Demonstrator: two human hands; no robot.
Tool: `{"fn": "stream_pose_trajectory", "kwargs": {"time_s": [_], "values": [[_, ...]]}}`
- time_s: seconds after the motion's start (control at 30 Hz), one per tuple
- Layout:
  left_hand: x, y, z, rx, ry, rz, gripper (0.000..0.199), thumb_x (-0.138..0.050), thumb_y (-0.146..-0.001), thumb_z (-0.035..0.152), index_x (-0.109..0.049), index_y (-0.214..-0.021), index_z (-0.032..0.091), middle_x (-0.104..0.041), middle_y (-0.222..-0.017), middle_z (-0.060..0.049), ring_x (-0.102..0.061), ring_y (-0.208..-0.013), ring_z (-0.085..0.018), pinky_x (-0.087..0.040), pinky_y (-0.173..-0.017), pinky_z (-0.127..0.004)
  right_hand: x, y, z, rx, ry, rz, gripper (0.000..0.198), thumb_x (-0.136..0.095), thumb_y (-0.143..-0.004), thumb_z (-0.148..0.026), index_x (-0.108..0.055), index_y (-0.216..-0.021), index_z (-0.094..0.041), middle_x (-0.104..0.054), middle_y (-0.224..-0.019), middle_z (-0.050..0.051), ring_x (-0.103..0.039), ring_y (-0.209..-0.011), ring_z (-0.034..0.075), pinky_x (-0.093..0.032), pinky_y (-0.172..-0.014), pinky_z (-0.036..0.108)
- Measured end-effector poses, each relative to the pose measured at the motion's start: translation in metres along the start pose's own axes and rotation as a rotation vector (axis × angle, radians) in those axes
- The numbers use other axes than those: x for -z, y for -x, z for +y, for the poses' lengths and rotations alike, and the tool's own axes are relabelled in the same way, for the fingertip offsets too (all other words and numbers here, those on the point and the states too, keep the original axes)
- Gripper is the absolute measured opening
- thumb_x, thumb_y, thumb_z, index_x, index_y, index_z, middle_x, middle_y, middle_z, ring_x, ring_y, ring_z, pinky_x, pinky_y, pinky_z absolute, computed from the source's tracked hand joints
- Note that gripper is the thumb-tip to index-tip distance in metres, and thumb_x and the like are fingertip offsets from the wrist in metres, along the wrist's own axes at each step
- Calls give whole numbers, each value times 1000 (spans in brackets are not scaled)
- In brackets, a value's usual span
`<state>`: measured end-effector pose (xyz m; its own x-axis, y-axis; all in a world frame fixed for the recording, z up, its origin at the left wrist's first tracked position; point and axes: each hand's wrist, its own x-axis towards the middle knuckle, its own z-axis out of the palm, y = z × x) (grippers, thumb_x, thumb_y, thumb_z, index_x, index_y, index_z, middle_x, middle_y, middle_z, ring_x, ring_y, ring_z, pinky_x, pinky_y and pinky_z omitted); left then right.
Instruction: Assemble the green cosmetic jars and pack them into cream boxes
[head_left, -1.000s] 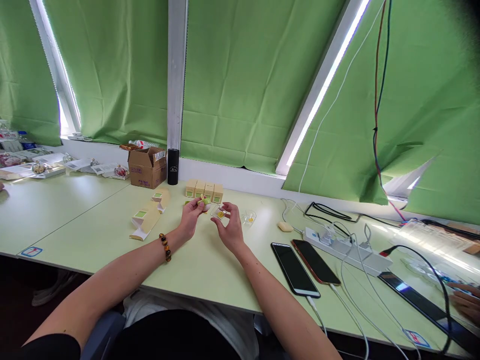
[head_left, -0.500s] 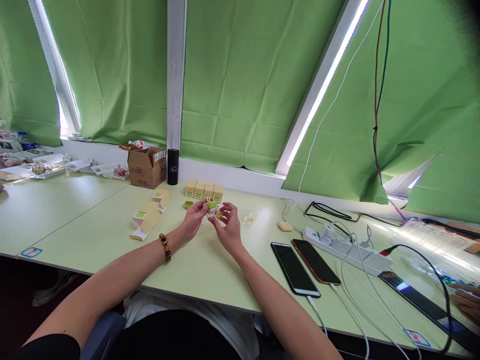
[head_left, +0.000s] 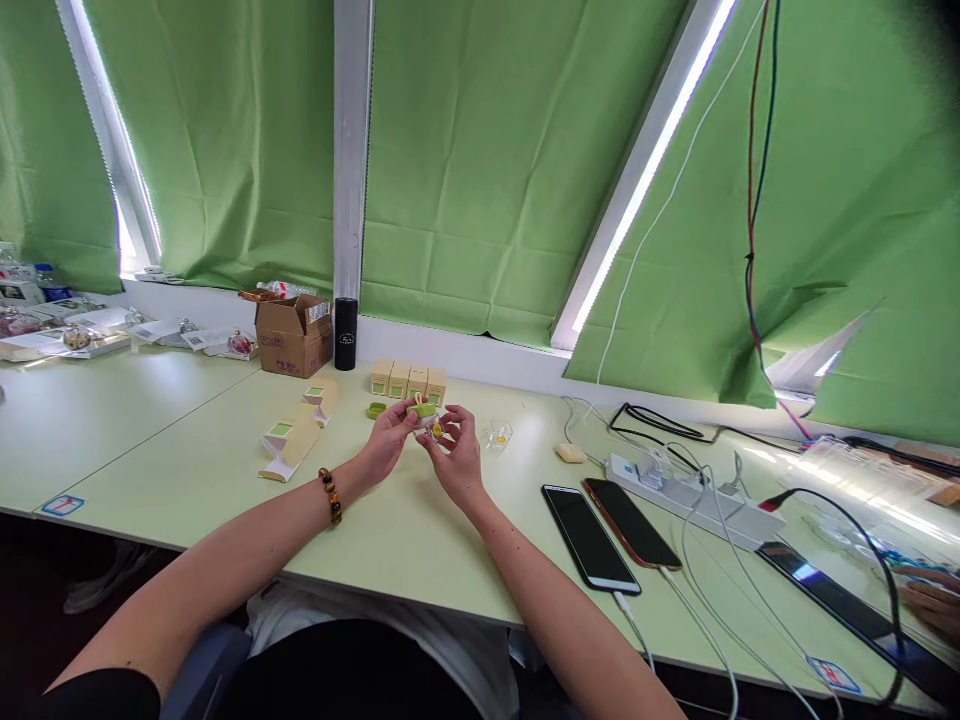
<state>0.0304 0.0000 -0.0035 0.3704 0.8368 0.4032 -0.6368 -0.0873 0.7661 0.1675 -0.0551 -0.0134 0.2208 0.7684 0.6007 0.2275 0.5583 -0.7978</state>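
Observation:
My left hand (head_left: pixel 387 440) pinches a small green case (head_left: pixel 424 409) with a pale loop on top, held just above the table. Beside it, my right hand (head_left: pixel 459 450) has its fingertips closed on a small clear plastic piece (head_left: pixel 435 428) with a yellow spot. The two things touch or nearly touch; fingers hide part of both. On the table behind my left hand lies a small green piece (head_left: pixel 376 410). To the right of my right hand sits another clear plastic piece (head_left: pixel 498 434) with a yellow spot.
Several small yellow boxes (head_left: pixel 409 380) stand behind my hands. Opened yellow cartons (head_left: pixel 294 438) lie to the left, near a cardboard box (head_left: pixel 294 338) and a black cylinder (head_left: pixel 346 334). Two phones (head_left: pixel 591 538), a power strip (head_left: pixel 694 500) and cables are on the right. Another person's hand shows at far right.
My hands stay nearly still, with only a slight turn of the clear piece in my right fingers. At the far left edge, another person's hand has mostly slipped out of view.

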Motion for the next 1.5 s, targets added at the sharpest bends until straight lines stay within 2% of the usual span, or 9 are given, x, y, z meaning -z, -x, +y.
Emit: {"fn": "stream_pose_trajectory", "kwargs": {"time_s": [0.47, 0.67, 0.8, 0.93, 1.1, 1.23, 1.4, 1.5], "values": [[-2, 2, 3, -11, -55, -8, 45, -84, -82, 35, -69, -120, 16, -72, -116, -10, -66, -108, -22, -51, -94, -33, 0, 0, 1, -32, -59, -14, 60, -81, -81, -43, -48, -128, -30, -51, -107, 0, -64, -99, 17, -65, -87, 38], [-3, 4, 3, -23, -91, -52, 46, -84, -80, 35, -69, -120, 17, -72, -122, -11, -66, -110, -24, -50, -94, -35, -1, 0, 1, -25, -75, -6, 58, -80, -82, -43, -47, -127, -30, -51, -109, 1, -63, -100, 17, -65, -87, 38], [-4, 5, 3, -24, -89, -94, 42, -81, -83, 34, -69, -119, 16, -70, -128, -14, -65, -117, -27, -48, -100, -39, -1, 0, 0, -13, -55, 13, 57, -80, -82, -43, -47, -127, -29, -50, -109, 1, -63, -99, 17, -65, -86, 37], [-4, 6, 5, -21, -71, -63, 47, -78, -85, 34, -64, -126, 17, -69, -130, -15, -64, -122, -29, -47, -102, -41, -1, 0, -2, -10, -22, 30, 56, -78, -83, -44, -48, -128, -29, -51, -109, 2, -61, -101, 18, -65, -87, 38], [-3, 5, 6, -29, -109, -21, 53, -76, -83, 29, -56, -131, 19, -70, -125, -13, -66, -114, -27, -48, -98, -40, -1, 0, -3, -8, -2, 60, 58, -79, -83, -45, -48, -128, -29, -52, -111, 4, -61, -103, 19, -64, -88, 40], [0, 4, 2, -69, -244, -4, 54, -72, -76, 20, -53, -127, 21, -67, -123, -10, -64, -115, -27, -48, -96, -40, -1, -1, -1, -3, 2, 81, 58, -79, -82, -44, -48, -129, -28, -53, -113, 5, -61, -105, 20, -64, -90, 40], [-4, 9, -4, -237, -714, 37, 54, -75, -74, 16, -51, -121, 24, -60, -128, -10, -56, -124, -27, -46, -99, -42, 0, -2, -2, 17, 26, 117, 56, -77, -83, -42, -49, -130, -28, -52, -115, 5, -61, -105, 19, -63, -91, 41], [-10, 14, -5, -321, -874, 9, 53, -74, -79, 18, -49, -125, 24, -58, -129, -11, -57, -120, -26, -45, -99, -43, 2, -1, -6, 29, 68, 140, 54, -76, -84, -41, -51, -130, -29, -52, -116, 5, -60, -105, 19, -62, -93, 42]]}}
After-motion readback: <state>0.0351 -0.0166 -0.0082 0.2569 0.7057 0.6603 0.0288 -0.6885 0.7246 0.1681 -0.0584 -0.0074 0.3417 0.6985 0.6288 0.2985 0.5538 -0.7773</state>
